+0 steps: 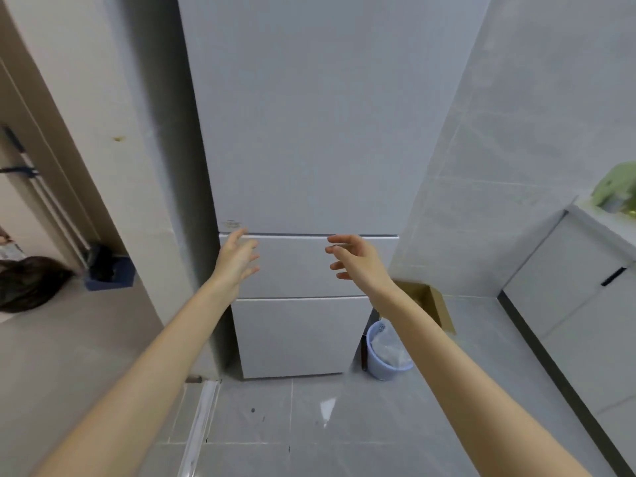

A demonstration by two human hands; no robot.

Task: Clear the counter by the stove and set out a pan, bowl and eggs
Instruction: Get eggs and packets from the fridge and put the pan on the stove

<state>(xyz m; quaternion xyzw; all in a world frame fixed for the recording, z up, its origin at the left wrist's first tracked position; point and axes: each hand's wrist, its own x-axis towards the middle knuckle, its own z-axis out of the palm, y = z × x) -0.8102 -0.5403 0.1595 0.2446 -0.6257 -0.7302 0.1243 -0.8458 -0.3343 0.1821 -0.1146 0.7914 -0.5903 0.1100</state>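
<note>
A tall white fridge (303, 139) stands straight ahead with all its doors closed; a middle drawer and a lower drawer sit below the large upper door. My left hand (237, 258) is stretched out in front of the middle drawer's left edge, fingers spread and holding nothing. My right hand (354, 258) is held out at the same height near the drawer's right side, fingers loosely bent and empty. No pan, bowl or eggs are in view.
A lilac bin (387, 352) with a plastic liner stands on the floor right of the fridge, a cardboard box (428, 304) behind it. White cabinets (581, 290) with a counter and a green object (619, 187) line the right. A doorway opens at left.
</note>
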